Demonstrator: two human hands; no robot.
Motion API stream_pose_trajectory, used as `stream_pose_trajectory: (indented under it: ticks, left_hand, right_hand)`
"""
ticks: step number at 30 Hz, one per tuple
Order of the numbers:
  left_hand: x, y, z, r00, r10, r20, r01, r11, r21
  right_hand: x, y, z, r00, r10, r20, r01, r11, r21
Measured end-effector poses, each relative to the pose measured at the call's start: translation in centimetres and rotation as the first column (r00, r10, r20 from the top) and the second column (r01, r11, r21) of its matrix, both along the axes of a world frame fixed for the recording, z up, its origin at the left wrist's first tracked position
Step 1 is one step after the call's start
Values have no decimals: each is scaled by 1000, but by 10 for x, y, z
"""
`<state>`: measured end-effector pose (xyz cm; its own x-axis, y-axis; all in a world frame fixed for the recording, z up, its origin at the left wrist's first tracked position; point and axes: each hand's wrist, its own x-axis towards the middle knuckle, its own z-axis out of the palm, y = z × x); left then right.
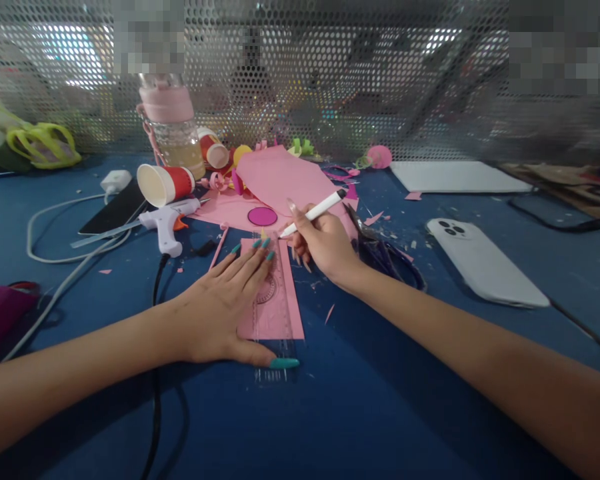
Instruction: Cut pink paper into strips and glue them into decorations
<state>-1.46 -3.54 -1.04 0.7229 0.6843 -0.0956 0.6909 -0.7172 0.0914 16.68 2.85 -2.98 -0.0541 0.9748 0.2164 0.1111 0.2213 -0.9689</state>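
Note:
My left hand [225, 300] lies flat with its fingers spread, pressing on a clear plastic ruler [280, 293] that rests lengthwise over a pink paper rectangle [297, 320]. The ruler's near end sticks out past the paper onto the blue table. Pinched in my right hand [325, 243] is a white pen [320, 209], its tip at the far end of the ruler, near the paper's top edge. Beyond both hands lie larger pink sheets [280, 173] with a magenta disc [263, 216] on them.
A white glue gun [163, 225], a paper cup [165, 185] and a bottle [173, 127] stand or lie at the left. Scissors [387, 257] are beside my right wrist. A white phone [485, 263] and a white board [460, 177] lie at the right.

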Motion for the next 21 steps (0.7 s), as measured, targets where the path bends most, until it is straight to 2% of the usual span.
stream_pose_trajectory:
  ticks: [10,16,21]
  left_hand:
    - [3,0,4,999,3,-37,-3,1000,-17]
    - [4,-2,7,998,21,-57,-23,999,-27]
    - [4,-3,8,998,20,-62,-22,999,-25]
  right_hand:
    - [-3,-5,-1,999,11,32,-12,999,44]
    - [-3,-16,0,988,16,154,-34,993,115]
    - [-5,-26,1,988,4,152,-20,994,107]
